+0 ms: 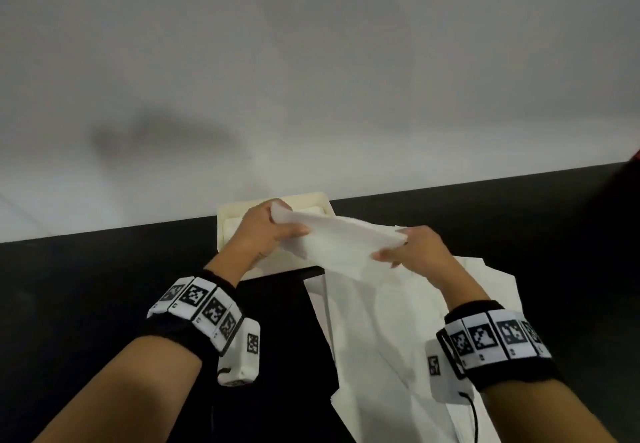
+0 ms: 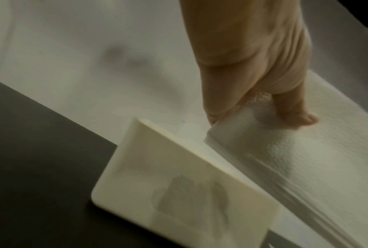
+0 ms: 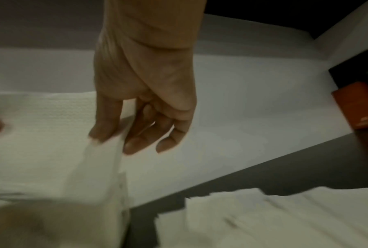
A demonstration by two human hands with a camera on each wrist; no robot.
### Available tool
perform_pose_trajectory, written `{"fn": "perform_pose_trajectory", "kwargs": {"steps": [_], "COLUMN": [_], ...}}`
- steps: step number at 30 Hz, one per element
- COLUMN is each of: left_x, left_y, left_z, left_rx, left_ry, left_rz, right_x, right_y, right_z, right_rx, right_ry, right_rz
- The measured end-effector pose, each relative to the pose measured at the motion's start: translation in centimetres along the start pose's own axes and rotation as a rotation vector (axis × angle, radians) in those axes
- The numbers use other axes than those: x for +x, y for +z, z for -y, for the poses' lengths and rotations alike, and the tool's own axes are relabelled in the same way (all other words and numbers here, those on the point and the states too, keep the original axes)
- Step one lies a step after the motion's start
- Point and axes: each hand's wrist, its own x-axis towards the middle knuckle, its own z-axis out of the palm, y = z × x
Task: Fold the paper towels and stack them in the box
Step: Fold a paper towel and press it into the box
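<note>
Marker-banded wrists frame the scene as the left hand (image 1: 266,227) and right hand (image 1: 408,248) each pinch one end of a folded paper towel (image 1: 339,238), held taut in the air between them, seemingly to keep its fold. The box (image 1: 242,214) waits beneath the left hand; unfolded sheets (image 1: 381,321) lie under the right.

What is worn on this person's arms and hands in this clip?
Both forearms are bare, with no sleeves or gloves. The left wrist and right wrist each carry a black band ringed with white tiles printed with black square markers, plus a white camera module. A thin black cable hangs from the right one.
</note>
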Motion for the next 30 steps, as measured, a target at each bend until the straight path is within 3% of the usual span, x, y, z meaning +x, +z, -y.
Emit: {"fn": "perform_pose_trajectory", "kwargs": {"steps": [4, 10, 17, 24, 28, 30], "left_x": [1.0, 3.0, 4.4, 5.0, 4.7, 4.8], "left_y": [-3.4, -4.9, -4.8, -5.7, -6.3, -6.3], "left_z": [-0.4, 2.8, 5.0, 4.7, 4.8, 4.5], "left_rx": [-0.189, -0.278, -0.184, -0.235, -0.098, -0.047], "left_ry": [0.051, -0.011, -0.074, 0.011, 0.014, -0.010], "left_rz": [-0.240, -0.435, -0.405, -0.289, -0.209, -0.167], "right_x": [3.9, 8.4, 10.3, 10.8, 10.7, 10.4], "right_y": [1.5, 6.4, 8.9, 8.1, 7.6, 7.5], "right_z": [4.2, 7.3, 6.4, 6.0, 5.8, 6.6], "right_rx": [0.377, 0.452, 0.413, 0.551, 0.417, 0.223], "right_ry": [-0.122, -0.137, -0.086, -0.125, -0.242, -0.330], "right_rz": [-0.086, -0.082, -0.029, -0.011, 0.008, 0.017]}}
